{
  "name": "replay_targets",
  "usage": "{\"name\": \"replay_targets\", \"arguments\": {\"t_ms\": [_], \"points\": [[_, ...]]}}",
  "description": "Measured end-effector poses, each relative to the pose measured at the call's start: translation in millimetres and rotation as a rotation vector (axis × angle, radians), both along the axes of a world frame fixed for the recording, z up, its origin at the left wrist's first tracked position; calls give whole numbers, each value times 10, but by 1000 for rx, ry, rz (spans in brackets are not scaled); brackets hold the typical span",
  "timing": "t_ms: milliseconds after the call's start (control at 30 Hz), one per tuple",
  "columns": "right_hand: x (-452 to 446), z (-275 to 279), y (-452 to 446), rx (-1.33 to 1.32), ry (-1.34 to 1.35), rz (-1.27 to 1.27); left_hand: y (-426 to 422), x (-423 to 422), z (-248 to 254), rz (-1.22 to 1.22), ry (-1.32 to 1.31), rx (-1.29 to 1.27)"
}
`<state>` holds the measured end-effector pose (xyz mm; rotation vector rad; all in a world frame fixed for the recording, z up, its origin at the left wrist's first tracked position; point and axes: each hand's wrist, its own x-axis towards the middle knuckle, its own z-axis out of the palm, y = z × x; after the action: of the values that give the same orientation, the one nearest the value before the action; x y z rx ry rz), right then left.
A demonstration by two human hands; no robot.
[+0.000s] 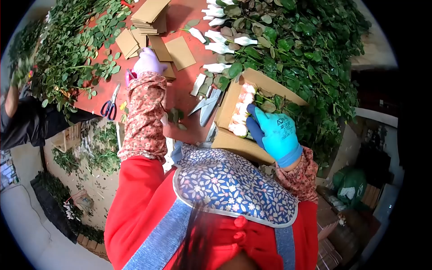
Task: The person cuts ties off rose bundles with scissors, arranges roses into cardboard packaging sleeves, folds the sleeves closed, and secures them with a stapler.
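An open cardboard box [249, 150] holds a row of pale pink roses [243, 108] with their leafy stems to the right. My right hand [275, 132], in a blue glove, reaches into the box beside the blooms; its fingers are bent down, and what they may hold is hidden. My left hand [148, 62], in a thin purple glove, is at the cardboard pieces [181, 52] on the red table [182, 96]. Its fingertips are partly hidden, and a pink-handled tool [130, 76] shows beside it. A grey stapler [209, 107] lies left of the box.
Scissors [110, 104] rest near the table's left edge. Leafy stems [310, 54] with white-wrapped flower heads [219, 47] are piled at the right. More greenery [67, 49] covers the left side. At the far left is another person's arm [12, 101].
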<state>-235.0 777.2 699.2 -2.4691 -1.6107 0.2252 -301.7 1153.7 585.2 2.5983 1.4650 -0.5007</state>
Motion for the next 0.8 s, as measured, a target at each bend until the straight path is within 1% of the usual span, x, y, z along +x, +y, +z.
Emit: {"name": "replay_targets", "arguments": {"t_ms": [33,100,167,233,267,300,333,367,433,467,500,567,600,633,700,733,767,800], "points": [[7,26,-10,0,3,-8,44,-36,-19,-8,3,0],[31,57,-20,-57,20,-55,174,-97,-31,73,-117,-72],[36,52,-36,-27,13,-71,219,-229,24,27,-238,-44],[49,88,-59,-1,43,-95,325,-381,56,-47,-195,19],[-5,125,-50,-19,29,-111,425,-555,89,-43,-334,-64],[-19,181,-31,72,75,-132,446,-678,170,-39,-460,-154],[-24,223,-15,167,118,-155,350,-750,310,-89,-644,-240],[-39,257,2,150,113,-180,268,-827,471,-137,-827,-329],[61,272,-48,122,365,-263,-289,-673,772,-80,-1102,-706],[62,212,-62,213,435,-282,-627,-608,875,-49,-1142,-894],[68,130,-66,211,435,-304,-899,-549,946,-15,-1174,-1083],[86,-20,-78,284,595,-298,-1164,-537,822,-68,-1080,-1170],[120,38,-74,178,540,-271,-1229,-523,844,-18,-1213,-1186],[143,-57,-132,181,527,-289,-1136,-561,712,-4,-1236,-1129],[232,-289,-265,161,310,-194,-1022,-613,655,42,-1261,-1166],[258,-283,-307,57,223,-213,-1016,-641,676,51,-1217,-1172],[296,-353,-388,-7,197,-252,-1006,-670,708,41,-1120,-1128],[324,-399,-442,30,198,-253,-1024,-676,705,23,-1098,-1147]]}}
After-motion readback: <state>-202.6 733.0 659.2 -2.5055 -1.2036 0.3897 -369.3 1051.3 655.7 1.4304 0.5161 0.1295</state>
